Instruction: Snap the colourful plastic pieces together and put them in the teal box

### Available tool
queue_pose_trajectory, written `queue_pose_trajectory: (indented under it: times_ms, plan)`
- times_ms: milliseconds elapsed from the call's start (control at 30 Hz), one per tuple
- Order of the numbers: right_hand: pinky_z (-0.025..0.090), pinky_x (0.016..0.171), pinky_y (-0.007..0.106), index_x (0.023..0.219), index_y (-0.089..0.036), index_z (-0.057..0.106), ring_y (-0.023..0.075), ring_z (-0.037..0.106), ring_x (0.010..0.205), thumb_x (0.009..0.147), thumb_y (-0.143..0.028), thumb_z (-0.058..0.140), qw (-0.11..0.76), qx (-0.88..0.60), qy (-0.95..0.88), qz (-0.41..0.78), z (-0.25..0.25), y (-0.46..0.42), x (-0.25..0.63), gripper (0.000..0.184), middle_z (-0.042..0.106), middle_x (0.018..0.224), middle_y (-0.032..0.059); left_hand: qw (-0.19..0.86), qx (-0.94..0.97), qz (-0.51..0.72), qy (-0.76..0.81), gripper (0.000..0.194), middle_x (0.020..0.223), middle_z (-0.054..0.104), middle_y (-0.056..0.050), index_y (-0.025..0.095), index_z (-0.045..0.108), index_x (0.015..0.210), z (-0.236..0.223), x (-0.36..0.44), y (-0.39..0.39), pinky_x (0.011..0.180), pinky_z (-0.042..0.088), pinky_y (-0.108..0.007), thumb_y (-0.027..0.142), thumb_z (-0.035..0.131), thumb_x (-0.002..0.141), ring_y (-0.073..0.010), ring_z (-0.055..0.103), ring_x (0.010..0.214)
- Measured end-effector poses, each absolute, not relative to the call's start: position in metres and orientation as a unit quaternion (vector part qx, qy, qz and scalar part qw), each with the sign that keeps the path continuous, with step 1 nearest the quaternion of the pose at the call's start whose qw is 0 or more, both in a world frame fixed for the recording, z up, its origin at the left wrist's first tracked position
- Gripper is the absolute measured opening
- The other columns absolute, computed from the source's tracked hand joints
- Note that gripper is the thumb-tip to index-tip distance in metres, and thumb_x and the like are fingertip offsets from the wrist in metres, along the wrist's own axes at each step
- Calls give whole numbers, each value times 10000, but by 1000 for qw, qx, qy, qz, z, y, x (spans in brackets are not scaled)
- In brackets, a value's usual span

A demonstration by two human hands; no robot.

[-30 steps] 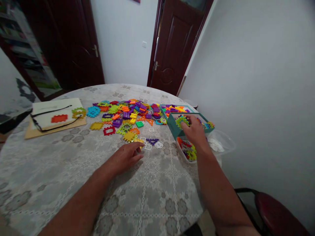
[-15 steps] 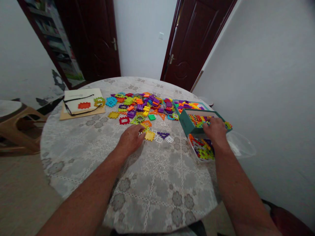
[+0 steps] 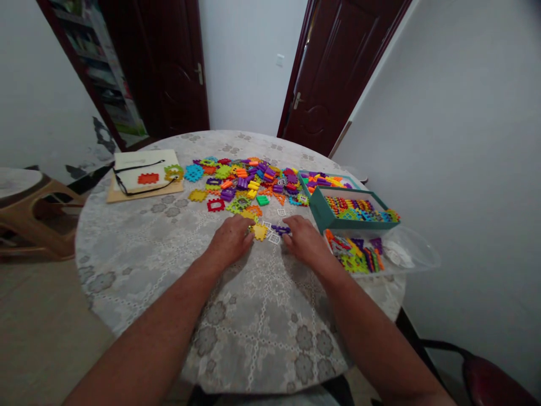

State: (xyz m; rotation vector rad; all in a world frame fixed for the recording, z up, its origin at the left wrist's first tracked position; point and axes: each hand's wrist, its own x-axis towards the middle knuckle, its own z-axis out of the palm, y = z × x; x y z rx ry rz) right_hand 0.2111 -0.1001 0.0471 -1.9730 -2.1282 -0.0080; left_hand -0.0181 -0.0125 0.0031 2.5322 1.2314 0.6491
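My left hand (image 3: 231,239) rests on the table with thumb and finger at the left edge of a yellow square toothed building piece (image 3: 260,232), which lies flat. Opposite it, my right hand (image 3: 307,241) has its thumb and forefinger apart beside a purple triangular piece (image 3: 279,229). White grid-like window pieces (image 3: 274,239) lie between the hands. Behind them spreads a heap of colourful interlocking pieces (image 3: 243,181), with a red square frame (image 3: 216,205) and a green piece (image 3: 262,200) at its front.
On the right stand a green box (image 3: 355,223) of sorted pieces, its green-edged lid or tray (image 3: 353,179) behind, and a clear plastic tub (image 3: 359,274) with more pieces. A board (image 3: 116,197) with black-corded glasses (image 3: 122,189) lies left. A stool (image 3: 54,225) stands beside the table (image 3: 127,270).
My right hand has left the green box and come left to the purple triangular piece. My left hand stays by the yellow square piece. The view has shifted slightly.
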Motion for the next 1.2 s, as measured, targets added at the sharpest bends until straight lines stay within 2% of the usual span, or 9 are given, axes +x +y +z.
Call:
queue_pose_trajectory:
  times_ms: [167, 300, 433, 633, 800, 1033, 1200]
  plan:
    - [433, 1075, 392, 1282, -163, 706, 291, 578, 1207, 999, -212, 588, 75, -706, -704, -1, 26, -90, 204, 310, 691, 1244, 156, 121, 887, 170, 411, 381, 1226, 680, -139, 194, 718, 1308, 9, -17, -17, 1038, 504, -420, 249, 634, 940, -297, 632, 1150]
    - [438, 1049, 392, 1313, -180, 699, 291, 585, 1173, 999, -212, 560, 86, -707, -702, -2, 20, -94, 206, 345, 691, 1207, 147, 119, 896, 154, 399, 303, 1174, 685, -130, 215, 740, 1213, 11, -17, -17, 1024, 488, -428, 265, 637, 933, -299, 620, 1121]
    - [443, 1055, 392, 1345, -176, 691, 297, 584, 1211, 992, -248, 589, 96, -709, -698, -2, 18, -96, 209, 375, 667, 1274, 166, 131, 899, 166, 384, 233, 1131, 687, -127, 216, 743, 1126, 12, -18, -16, 1004, 482, -429, 253, 630, 926, -296, 616, 1090]
    - [442, 1031, 354, 1213, -186, 718, 258, 622, 1143, 1008, -229, 583, 109, -711, -694, 27, 17, -92, 212, 249, 723, 1185, 131, 123, 900, 153, 389, 125, 1078, 686, -115, 217, 716, 1010, 13, -18, -18, 998, 476, -430, 254, 636, 922, -291, 607, 1082]
    - [445, 1018, 351, 1237, -177, 713, 253, 639, 1124, 1007, -213, 568, 127, -699, -703, 28, 21, -96, 210, 274, 733, 1182, 134, 112, 898, 151, 398, 93, 1040, 680, -111, 213, 693, 973, 10, -18, -16, 941, 481, -409, 257, 628, 923, -281, 607, 1030]
    - [467, 1012, 400, 1255, -165, 699, 295, 652, 1126, 997, -239, 520, 199, -717, -660, -105, 54, -118, 246, 322, 737, 1177, 155, 135, 903, 150, 380, 43, 1005, 671, -97, 229, 685, 900, 9, -19, -16, 977, 472, -426, 265, 666, 913, -284, 595, 1033]
    - [500, 892, 399, 1209, -197, 704, 311, 692, 1030, 956, -274, 557, 132, -786, -583, -158, 63, -149, 284, 303, 760, 1111, 148, 144, 905, 136, 377, 67, 1050, 666, -104, 230, 685, 895, 13, -20, -18, 968, 476, -426, 293, 700, 910, -287, 591, 1049]
